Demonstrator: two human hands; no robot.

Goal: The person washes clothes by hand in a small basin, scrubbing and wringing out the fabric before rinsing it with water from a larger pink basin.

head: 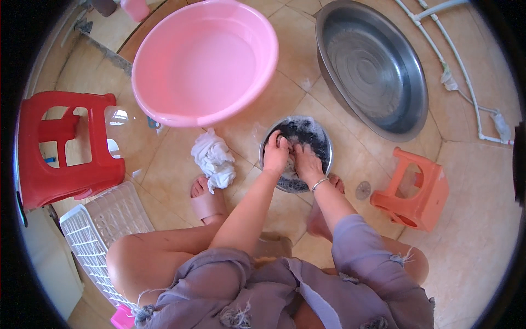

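Note:
Both hands are down in a round metal basin (330,153) that holds dark wet cloth (296,130) and white suds. My left hand (276,153) is at the basin's left side, its thumb and fingers closed on a bunched part of the cloth. Beside it, my right hand (308,163), with a bracelet at the wrist, presses on the cloth with its fingers partly hidden by suds. A crumpled white cloth (213,159) lies on the tiled floor left of the basin, against the toe of a pink slipper (208,205).
A large pink plastic tub (205,117) stands ahead on the left, a big metal basin (372,74) ahead on the right. A red stool (100,135) and a white plastic basket (88,242) are at left. An orange stool (435,197), a floor drain (363,190) and white pipes (464,78) are at right.

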